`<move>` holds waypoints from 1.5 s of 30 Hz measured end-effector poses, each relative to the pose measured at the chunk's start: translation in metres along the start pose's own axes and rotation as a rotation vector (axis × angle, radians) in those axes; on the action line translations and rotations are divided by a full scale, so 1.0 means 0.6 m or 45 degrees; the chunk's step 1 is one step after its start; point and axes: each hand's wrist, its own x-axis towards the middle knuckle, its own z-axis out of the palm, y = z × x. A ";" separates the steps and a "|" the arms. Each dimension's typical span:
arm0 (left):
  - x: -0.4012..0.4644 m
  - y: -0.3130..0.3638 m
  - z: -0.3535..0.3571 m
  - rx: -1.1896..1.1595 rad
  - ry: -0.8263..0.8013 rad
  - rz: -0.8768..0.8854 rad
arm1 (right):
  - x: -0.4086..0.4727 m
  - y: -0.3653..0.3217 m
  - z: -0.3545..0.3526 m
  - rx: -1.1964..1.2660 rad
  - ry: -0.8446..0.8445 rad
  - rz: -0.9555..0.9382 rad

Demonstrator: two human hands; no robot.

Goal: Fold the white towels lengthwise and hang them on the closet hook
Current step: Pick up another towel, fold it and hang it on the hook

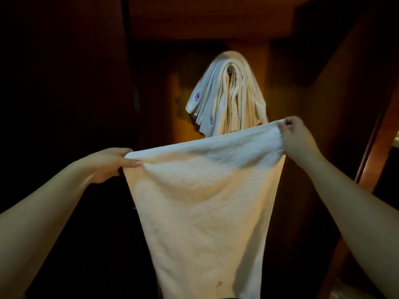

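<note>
- Dark wooden closet panels (216, 22) fill the background, dimly lit with a warm glow on the back wall.
- On that back wall, near its upper middle, a hook (231, 65) carries a stack of hung towels (224, 93), folded and draped over it so both sides fall downward; small blue embroidered marks show on their left edges.
- In front of the hung stack, a white towel (205, 201) is held up and spread wide, its top edge slanting upward from left to right, the rest hanging down to the bottom edge of the view.
- Left hand (110, 162) holds the towel's upper left corner, thumb on top and fingers curled under the cloth: its grip is closed on the towel.
- Right hand (295, 134) pinches the upper right corner, which sits higher and just in front of the lower ends of the hung towels; fingers are curled tight round the cloth.
- A small dark spot (219, 283) marks the towel near its lower end.
</note>
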 end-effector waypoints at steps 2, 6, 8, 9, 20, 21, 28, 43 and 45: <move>0.010 -0.006 0.006 -0.360 -0.019 0.149 | -0.001 0.008 0.000 -0.001 0.022 0.044; 0.026 -0.016 0.029 -0.736 0.018 0.279 | -0.017 0.018 0.014 0.126 -0.043 0.179; 0.029 -0.018 0.041 -0.724 0.066 0.264 | -0.035 0.018 0.031 0.286 -0.090 0.334; 0.032 -0.022 0.049 -0.696 0.080 0.244 | -0.046 0.021 0.041 0.466 -0.109 0.480; -0.008 -0.120 0.237 -0.918 0.450 -0.145 | -0.284 -0.009 0.192 1.414 -0.159 1.335; -0.019 -0.121 0.252 -0.861 0.444 -0.133 | -0.299 -0.019 0.205 1.474 -0.162 1.379; -0.100 -0.095 0.316 -0.667 0.219 0.109 | -0.387 -0.090 0.258 1.359 -0.201 1.088; -0.116 -0.104 0.317 -0.343 -0.238 0.448 | -0.424 -0.120 0.243 1.085 -0.344 0.443; -0.117 -0.102 0.314 -0.258 -0.236 0.514 | -0.421 -0.123 0.235 1.073 -0.344 0.377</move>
